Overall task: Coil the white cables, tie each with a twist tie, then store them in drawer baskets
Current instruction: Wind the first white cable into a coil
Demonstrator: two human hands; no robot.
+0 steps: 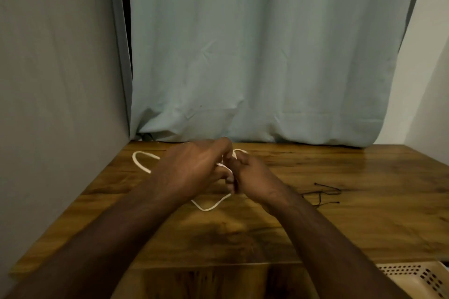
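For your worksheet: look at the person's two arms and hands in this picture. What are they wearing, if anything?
Nothing that shows. Both forearms are bare from the bottom edge of the picture to the wrists, with no sleeves in view. The left hand and right hand have no gloves, and no watch, bracelet or ring can be seen. The fingers are partly hidden, so a ring cannot be ruled out.

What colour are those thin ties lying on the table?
The ties are black, seen in the head view.

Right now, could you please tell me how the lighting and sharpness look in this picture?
Head view: dim and warm; soft glare on the wooden table at right; the white cable and both hands slightly soft; wide-angle bending leans the curtain edges.
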